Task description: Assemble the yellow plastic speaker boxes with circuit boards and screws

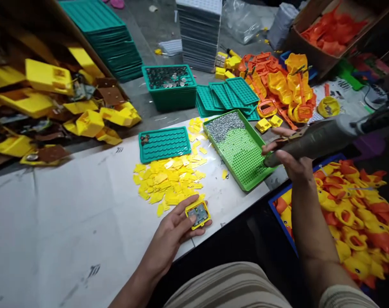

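Observation:
My left hand (pixel 181 226) is closed around a small yellow plastic case (pixel 208 209), with its open side facing up. A grey circuit board (pixel 199 214) sits inside it, and my thumb rests on the board. My right hand (pixel 297 164) grips a dark electric screwdriver (pixel 319 139) tilted down to the left. Its nose is over the lower right part of a green perforated tray (pixel 234 160). Small silver screws (pixel 224 125) are heaped at the tray's far end. Whether the bit touches the tray I cannot tell.
Loose yellow plates (pixel 162 179) lie beside a teal ribbed tray (pixel 165 143). Left is a box of yellow housings (pixel 49 79); right, a blue-edged bin of yellow duck parts (pixel 357 218). Behind stand a teal tub (pixel 173 96), a stack of grey trays (pixel 199 42) and orange parts (pixel 261 64).

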`<state>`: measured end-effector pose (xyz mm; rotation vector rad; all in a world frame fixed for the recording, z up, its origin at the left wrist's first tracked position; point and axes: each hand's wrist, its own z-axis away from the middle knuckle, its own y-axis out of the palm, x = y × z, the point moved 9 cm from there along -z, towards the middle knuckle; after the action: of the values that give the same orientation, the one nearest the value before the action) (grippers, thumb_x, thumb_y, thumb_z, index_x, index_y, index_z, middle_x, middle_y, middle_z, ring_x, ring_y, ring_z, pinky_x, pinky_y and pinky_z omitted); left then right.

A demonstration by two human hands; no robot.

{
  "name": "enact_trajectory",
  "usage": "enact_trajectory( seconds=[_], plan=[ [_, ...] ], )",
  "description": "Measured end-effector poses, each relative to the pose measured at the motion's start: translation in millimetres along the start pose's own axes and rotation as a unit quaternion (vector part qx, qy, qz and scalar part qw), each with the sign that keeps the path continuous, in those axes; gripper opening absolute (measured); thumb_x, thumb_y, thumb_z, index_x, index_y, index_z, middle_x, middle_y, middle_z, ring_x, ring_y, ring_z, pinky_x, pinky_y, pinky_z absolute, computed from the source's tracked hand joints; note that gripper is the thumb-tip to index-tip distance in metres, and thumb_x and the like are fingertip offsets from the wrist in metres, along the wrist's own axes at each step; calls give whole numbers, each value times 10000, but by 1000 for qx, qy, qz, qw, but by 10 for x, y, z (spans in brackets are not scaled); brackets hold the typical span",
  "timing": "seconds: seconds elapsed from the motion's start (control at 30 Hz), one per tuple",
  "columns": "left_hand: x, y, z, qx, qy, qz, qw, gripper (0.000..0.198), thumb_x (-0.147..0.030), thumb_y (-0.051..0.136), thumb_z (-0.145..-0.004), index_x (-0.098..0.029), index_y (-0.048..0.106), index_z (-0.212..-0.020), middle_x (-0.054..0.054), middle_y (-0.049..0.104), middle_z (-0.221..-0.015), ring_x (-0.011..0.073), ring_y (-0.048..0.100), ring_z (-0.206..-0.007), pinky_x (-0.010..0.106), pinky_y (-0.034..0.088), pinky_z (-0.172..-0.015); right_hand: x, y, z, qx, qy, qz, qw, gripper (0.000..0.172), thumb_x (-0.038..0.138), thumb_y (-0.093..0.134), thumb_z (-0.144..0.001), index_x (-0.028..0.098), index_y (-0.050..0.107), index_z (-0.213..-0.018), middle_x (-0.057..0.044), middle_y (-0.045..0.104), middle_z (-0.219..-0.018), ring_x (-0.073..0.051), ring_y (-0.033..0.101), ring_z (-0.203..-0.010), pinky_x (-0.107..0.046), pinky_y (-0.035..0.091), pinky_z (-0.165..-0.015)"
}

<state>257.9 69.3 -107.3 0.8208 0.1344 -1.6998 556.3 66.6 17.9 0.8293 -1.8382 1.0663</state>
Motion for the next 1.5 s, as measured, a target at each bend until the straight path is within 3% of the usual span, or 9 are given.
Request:
enact_trajectory(
  seconds=[0.07, 0.17, 0.27, 0.43, 0.8, 0.9, 1.0, 1.2, 1.5],
  plan=[
    [25, 44, -25, 1, -7, -8, 1000, 658, -313, 720, -731, -176, 481, -1329, 117, 673, -1163, 246, 708, -912, 268, 565, -722, -13, 17, -106, -28, -9, -34, 999, 437, 452, 670, -784, 252, 528, -1145, 42, 583, -656, -162, 609, -596, -378, 562, -675],
    [58, 84, -67, -4, -7, -13, 1000, 669, -344, 727, -723, -179, 489, -1325, 127, 660, -1191, 252, 704, -922, 274, 561, -713, 17, 88, -244, -106, -21, -52, 993, 351, 490, 641, -803, 250, 545, -1040, 31, 562, -665, -153, 601, -587, -334, 542, -617],
    [90, 142, -109, 0, -11, -20, 1000, 648, -354, 730, -723, -184, 510, -1308, 130, 647, -1212, 248, 704, -911, 266, 556, -695, 13, 176, -346, -183, -16, -9, 983, 419, 616, 423, -880, 261, 500, -1088, 2, 529, -695, -175, 604, -617, -355, 526, -624],
    [113, 194, -138, 10, -16, -32, 999, 615, -360, 722, -728, -190, 531, -1288, 127, 632, -1236, 249, 700, -913, 271, 556, -681, -79, 225, -383, -294, -8, 54, 954, 439, 585, 176, -927, 258, 416, -1096, 23, 363, -602, -192, 503, -513, -369, 475, -542],
    [104, 188, -155, 18, -19, -40, 999, 630, -378, 706, -739, -190, 513, -1309, 132, 641, -1206, 263, 691, -933, 294, 558, -691, -151, 414, -463, -210, -49, 70, 974, 585, 648, 117, -895, 266, 412, -1226, 13, 408, -608, -169, 414, -442, -341, 418, -482],
    [100, 186, -156, 16, -18, -42, 999, 629, -380, 709, -736, -190, 518, -1304, 129, 647, -1196, 261, 692, -929, 292, 559, -689, -187, 419, -461, -201, -13, 82, 976, 617, 674, 84, -876, 255, 413, -1187, 13, 388, -597, -180, 427, -461, -357, 434, -497],
    [100, 183, -157, 14, -19, -42, 999, 626, -377, 714, -732, -188, 524, -1298, 131, 644, -1203, 262, 692, -931, 292, 561, -691, -170, 430, -456, -184, 11, 60, 981, 509, 660, 169, -879, 271, 394, -1117, 25, 376, -580, -174, 435, -481, -346, 466, -517],
    [106, 177, -162, 12, -21, -33, 999, 632, -380, 722, -724, -189, 534, -1296, 141, 648, -1195, 271, 699, -908, 306, 562, -690, -97, 394, -468, -232, 2, 57, 971, 527, 664, 131, -877, 261, 417, -1062, 42, 330, -518, -174, 373, -419, -348, 409, -452],
    [112, 176, -171, 11, -23, -33, 999, 652, -380, 727, -719, -183, 520, -1305, 142, 643, -1202, 270, 699, -909, 299, 561, -679, -132, 439, -485, -214, 0, 72, 974, 613, 729, 127, -858, 260, 432, -1111, 32, 363, -545, -196, 455, -433, -381, 447, -465]
  ],
)
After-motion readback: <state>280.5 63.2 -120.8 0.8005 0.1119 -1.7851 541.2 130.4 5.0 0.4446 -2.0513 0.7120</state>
